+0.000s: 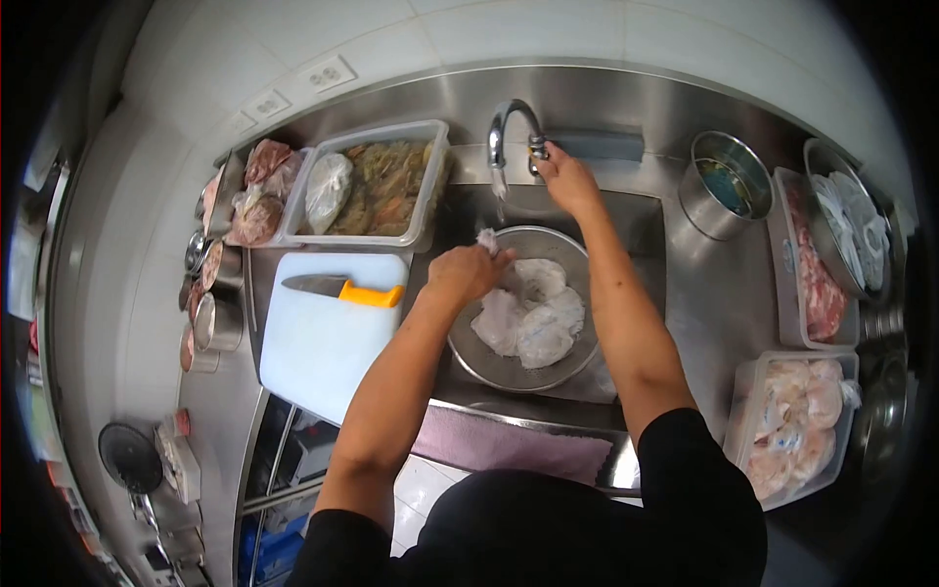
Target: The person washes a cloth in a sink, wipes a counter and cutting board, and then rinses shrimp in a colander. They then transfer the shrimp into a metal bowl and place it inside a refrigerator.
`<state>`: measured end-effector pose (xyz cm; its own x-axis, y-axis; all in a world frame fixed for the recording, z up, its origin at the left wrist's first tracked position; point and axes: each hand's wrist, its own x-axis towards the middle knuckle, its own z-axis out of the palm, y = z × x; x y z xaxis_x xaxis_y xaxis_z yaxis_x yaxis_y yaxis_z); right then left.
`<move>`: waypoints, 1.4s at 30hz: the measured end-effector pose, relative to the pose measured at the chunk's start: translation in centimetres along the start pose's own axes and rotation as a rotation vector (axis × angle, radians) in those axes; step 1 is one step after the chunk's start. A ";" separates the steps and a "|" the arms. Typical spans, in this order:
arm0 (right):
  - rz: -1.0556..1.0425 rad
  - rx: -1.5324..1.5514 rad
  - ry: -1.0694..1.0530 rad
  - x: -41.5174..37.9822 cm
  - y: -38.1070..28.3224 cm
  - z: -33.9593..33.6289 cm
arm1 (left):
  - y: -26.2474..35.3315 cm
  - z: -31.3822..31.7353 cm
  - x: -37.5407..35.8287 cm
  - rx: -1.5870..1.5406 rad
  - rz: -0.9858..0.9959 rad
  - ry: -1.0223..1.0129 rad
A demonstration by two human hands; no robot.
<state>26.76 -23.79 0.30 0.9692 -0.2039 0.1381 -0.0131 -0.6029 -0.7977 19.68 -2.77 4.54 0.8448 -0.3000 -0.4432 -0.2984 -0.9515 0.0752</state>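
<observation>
My right hand (567, 179) is closed around the lever of the chrome faucet (506, 122) behind the sink. A little water runs from the spout. My left hand (464, 272) is closed on what looks like a pale plastic bag (502, 321), whose twisted end pokes up above my fingers, just below the spout. More whitish, bag-like bundles (550, 328) lie in the round metal bowl (469, 367) beneath. That bowl sits in the stainless steel sink (641, 284). What the bags hold cannot be made out.
Left of the sink, a knife with an orange handle (371, 294) lies on a white cutting board (318, 357). A plastic tub of greenish food (386, 186) stands behind it. To the right are a steel pot (714, 210), a tub of red meat (817, 264) and a tub of bagged pale meat (797, 421).
</observation>
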 end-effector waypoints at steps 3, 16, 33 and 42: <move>-0.002 0.021 0.016 -1.8 -1.2 0.3 | 0.5 -0.1 1.2 -0.121 0.033 0.204; -0.096 0.494 -0.137 -12.5 -1.1 5.3 | 1.6 6.2 4.6 -1.023 0.049 0.429; -0.387 0.042 -0.237 -9.7 0.0 1.7 | 0.2 4.7 2.1 -0.893 -0.035 0.558; -0.322 0.270 -0.257 -7.6 1.1 0.5 | -1.3 4.2 0.6 -0.900 0.229 0.418</move>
<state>19.49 -22.54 -1.95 0.9434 0.1776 0.2801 0.3280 -0.3754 -0.8669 18.71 -1.40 0.40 0.9483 -0.3174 0.0011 -0.1733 -0.5150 0.8395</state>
